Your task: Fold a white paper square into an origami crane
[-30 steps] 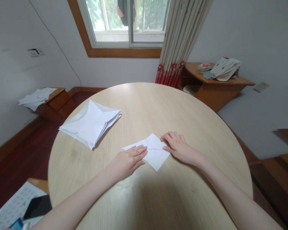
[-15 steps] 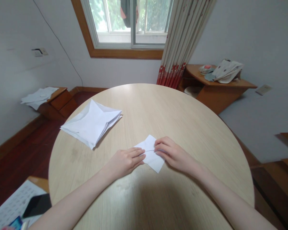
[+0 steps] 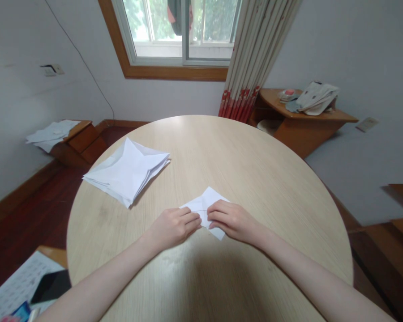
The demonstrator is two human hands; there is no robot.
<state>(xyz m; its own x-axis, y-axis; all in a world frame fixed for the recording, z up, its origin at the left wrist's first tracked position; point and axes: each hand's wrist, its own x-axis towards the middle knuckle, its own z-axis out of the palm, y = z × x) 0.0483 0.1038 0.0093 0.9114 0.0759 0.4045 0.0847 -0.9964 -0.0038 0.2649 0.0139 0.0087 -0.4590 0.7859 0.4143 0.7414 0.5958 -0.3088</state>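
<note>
A small folded sheet of white paper [image 3: 208, 197] lies on the round wooden table [image 3: 242, 156], with a crease or seam running across its middle. My left hand [image 3: 175, 226] is closed on its left part, fingers bent together over the edge. On the right part rests my right hand [image 3: 234, 220], its fingers curled down onto the paper and the thumb low at the near side. Paper points show beyond and below the right fingers. Both hands cover the paper's side ends.
A stack of folded white papers [image 3: 130, 172] lies at the table's left. Lower left, a black phone [image 3: 52, 286] sits on a printed sheet [image 3: 11, 284] beside the table. A corner shelf [image 3: 319, 117] holding a cloth bag [image 3: 317, 97] is at the back right.
My right hand has moved left and inward over the paper, covering more of it. The left fingers have bent more, and the paper's left end shows above them.
</note>
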